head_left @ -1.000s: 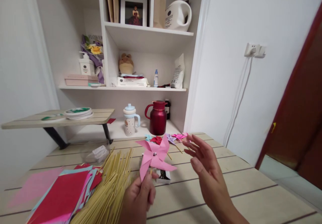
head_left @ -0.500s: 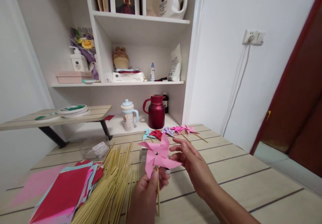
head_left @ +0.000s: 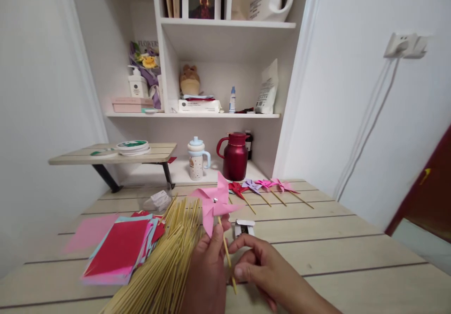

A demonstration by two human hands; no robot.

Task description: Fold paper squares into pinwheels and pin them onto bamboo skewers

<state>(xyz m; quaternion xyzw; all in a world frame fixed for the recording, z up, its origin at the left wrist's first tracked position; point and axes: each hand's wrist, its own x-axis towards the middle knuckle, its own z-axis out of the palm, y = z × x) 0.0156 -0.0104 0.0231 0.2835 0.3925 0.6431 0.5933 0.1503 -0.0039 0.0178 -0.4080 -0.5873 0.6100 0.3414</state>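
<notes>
A pink paper pinwheel on a thin wooden stick stands upright in front of me. My left hand grips the stick just below the paper wheel. My right hand pinches the lower part of the same stick, thumb and forefinger closed around it. A big pile of bamboo sticks lies just left of my left hand. A stack of red, pink and blue paper squares lies further left. A small open box sits on the table beyond my hands.
Several finished pinwheels lie in a row at the table's far edge. Behind them stand a dark red jug and a lidded cup. White shelves hold boxes, bottles and a kettle. A low side shelf carries tape rolls.
My right hand dropped from beside the paper wheel down to the stick and closed on it. The view swung left, and the pinwheel sits slightly lower and steadier.
</notes>
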